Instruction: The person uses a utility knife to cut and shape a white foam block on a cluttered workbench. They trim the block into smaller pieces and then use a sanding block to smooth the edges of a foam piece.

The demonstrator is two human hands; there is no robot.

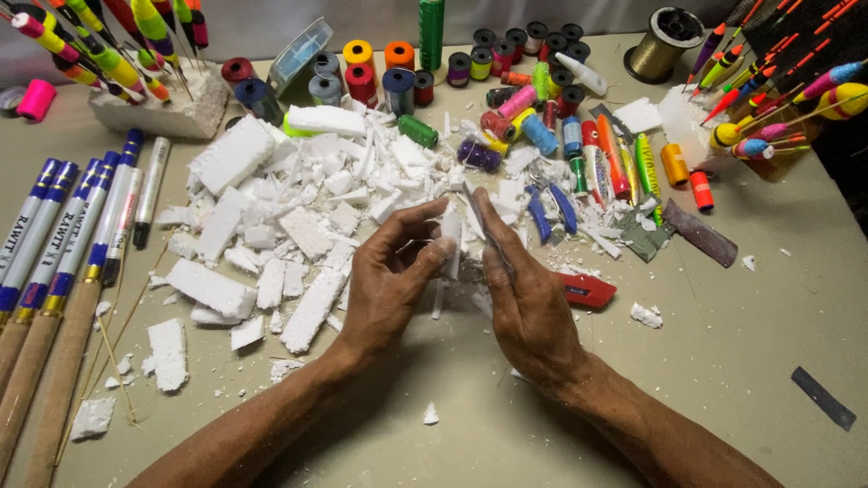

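Crumbly white foam chunks [307, 230], matt and rough at every broken edge, litter the smooth, dull beige counter [723, 352]. Glossy plastic on the red cutter handle [586, 290], and a shine on the bright painted fishing floats [117, 45]. Wound thread spools [398, 89] look fibrous, the gold spool [665, 41] metallic. Cork-like brown rod grips [54, 361] appear grainy.

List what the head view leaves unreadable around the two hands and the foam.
- Foam piece between the hands: mostly covered by the fingers, so its shape is unclear.
- Thin blade-like thing at the right hand: too slim and blurred to identify.
- Red cutter: partly hidden behind the right hand.
- Rods at left: cut off by the frame edge.
- Left hand: palm side turned away.
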